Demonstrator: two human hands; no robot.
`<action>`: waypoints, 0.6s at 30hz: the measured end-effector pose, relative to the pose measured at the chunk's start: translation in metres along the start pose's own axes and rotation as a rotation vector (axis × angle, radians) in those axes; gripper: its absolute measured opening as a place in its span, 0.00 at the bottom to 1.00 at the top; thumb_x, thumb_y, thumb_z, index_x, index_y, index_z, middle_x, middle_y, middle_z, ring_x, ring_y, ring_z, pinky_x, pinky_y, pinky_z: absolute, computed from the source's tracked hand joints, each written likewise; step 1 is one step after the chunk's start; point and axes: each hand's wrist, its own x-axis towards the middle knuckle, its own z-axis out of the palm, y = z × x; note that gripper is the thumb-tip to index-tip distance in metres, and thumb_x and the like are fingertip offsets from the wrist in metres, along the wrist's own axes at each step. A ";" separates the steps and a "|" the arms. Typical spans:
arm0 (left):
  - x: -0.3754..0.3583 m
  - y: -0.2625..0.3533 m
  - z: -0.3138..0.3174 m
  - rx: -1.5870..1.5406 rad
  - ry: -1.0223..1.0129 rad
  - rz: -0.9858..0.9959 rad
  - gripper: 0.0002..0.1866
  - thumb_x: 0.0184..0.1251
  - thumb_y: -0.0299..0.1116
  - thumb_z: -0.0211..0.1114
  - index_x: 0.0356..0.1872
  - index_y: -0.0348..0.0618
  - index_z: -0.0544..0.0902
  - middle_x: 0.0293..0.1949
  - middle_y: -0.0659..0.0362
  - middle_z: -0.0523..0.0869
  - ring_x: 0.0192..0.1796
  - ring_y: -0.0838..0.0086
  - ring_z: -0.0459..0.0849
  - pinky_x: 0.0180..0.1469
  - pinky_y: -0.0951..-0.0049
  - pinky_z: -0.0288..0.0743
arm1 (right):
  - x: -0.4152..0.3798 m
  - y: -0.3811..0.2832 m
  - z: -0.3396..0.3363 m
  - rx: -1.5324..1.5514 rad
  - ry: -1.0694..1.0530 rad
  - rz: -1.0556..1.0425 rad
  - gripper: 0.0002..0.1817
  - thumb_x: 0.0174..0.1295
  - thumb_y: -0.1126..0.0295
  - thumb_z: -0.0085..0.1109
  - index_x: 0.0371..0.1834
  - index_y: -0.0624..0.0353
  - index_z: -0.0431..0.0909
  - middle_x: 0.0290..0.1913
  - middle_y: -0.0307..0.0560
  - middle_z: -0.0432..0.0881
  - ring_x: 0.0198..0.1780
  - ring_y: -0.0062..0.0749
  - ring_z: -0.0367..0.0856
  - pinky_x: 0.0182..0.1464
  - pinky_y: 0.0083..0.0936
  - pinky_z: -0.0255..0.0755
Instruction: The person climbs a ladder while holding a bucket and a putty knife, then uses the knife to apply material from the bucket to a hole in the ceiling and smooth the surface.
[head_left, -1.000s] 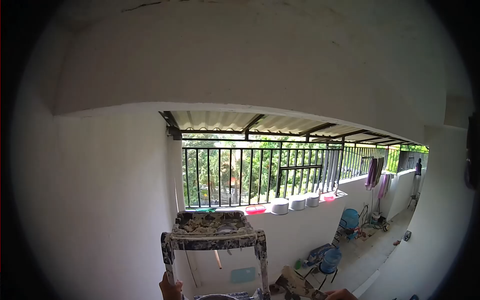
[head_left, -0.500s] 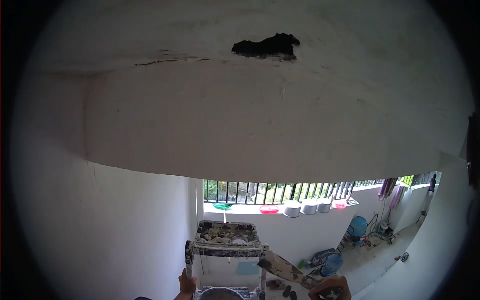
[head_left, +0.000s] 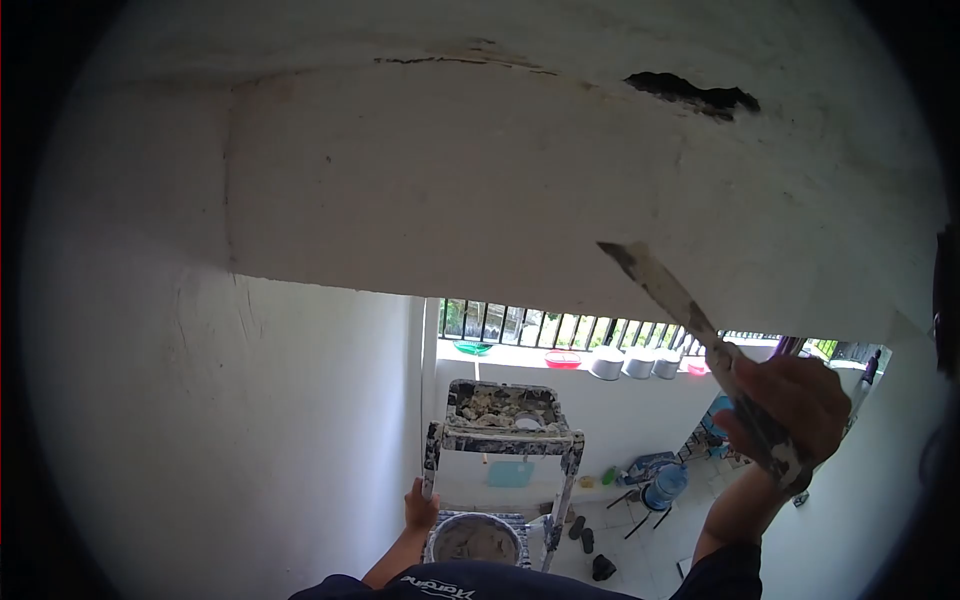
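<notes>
In my right hand (head_left: pixel 800 405) is a putty knife (head_left: pixel 665 285), smeared with dried filler. I grip it by the handle, its blade raised and angled up to the left before the beam (head_left: pixel 450 190). My left hand (head_left: pixel 421 506) is wrapped round the left rail of a paint-spattered stepladder (head_left: pixel 505 442). A tray (head_left: pixel 553 402) at the ladder's top holds lumpy debris. Below it stands a bucket (head_left: pixel 432 548) with grey paste inside, close to my left hand. A jagged dark hole (head_left: pixel 690 92) and a thin crack (head_left: pixel 460 60) mark the surface above the beam.
A white wall (head_left: pixel 320 420) runs along the left. Behind the ladder, a ledge under black railings (head_left: pixel 560 328) carries a green basin (head_left: pixel 472 348), a red basin (head_left: pixel 562 359) and several pots. On the floor are a blue water jug (head_left: pixel 665 487) and dark shoes (head_left: pixel 603 568).
My right hand has risen with the putty knife, from low beside the ladder to in front of the beam. The view has shifted; my left hand stays on the ladder rail.
</notes>
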 end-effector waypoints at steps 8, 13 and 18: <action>0.002 0.012 -0.003 -0.056 -0.035 -0.022 0.15 0.55 0.26 0.62 0.46 0.41 0.76 0.32 0.39 0.85 0.40 0.36 0.85 0.41 0.45 0.78 | 0.103 0.015 0.016 -0.200 -0.182 -0.287 0.25 0.55 0.74 0.78 0.58 0.62 0.84 0.41 0.48 0.91 0.29 0.29 0.86 0.32 0.19 0.81; 0.002 0.017 -0.004 -0.078 -0.030 -0.023 0.14 0.56 0.26 0.61 0.45 0.40 0.76 0.30 0.39 0.84 0.39 0.35 0.84 0.40 0.46 0.77 | 0.113 0.016 0.044 -0.194 -0.181 -0.360 0.26 0.54 0.74 0.79 0.59 0.61 0.84 0.43 0.50 0.91 0.32 0.32 0.89 0.34 0.20 0.83; 0.003 0.015 -0.003 -0.093 0.000 0.043 0.15 0.56 0.26 0.61 0.46 0.40 0.76 0.31 0.39 0.83 0.38 0.36 0.84 0.40 0.48 0.78 | 0.065 -0.012 0.055 -0.176 -0.086 -0.184 0.22 0.55 0.69 0.76 0.54 0.60 0.84 0.34 0.45 0.85 0.30 0.30 0.83 0.31 0.25 0.78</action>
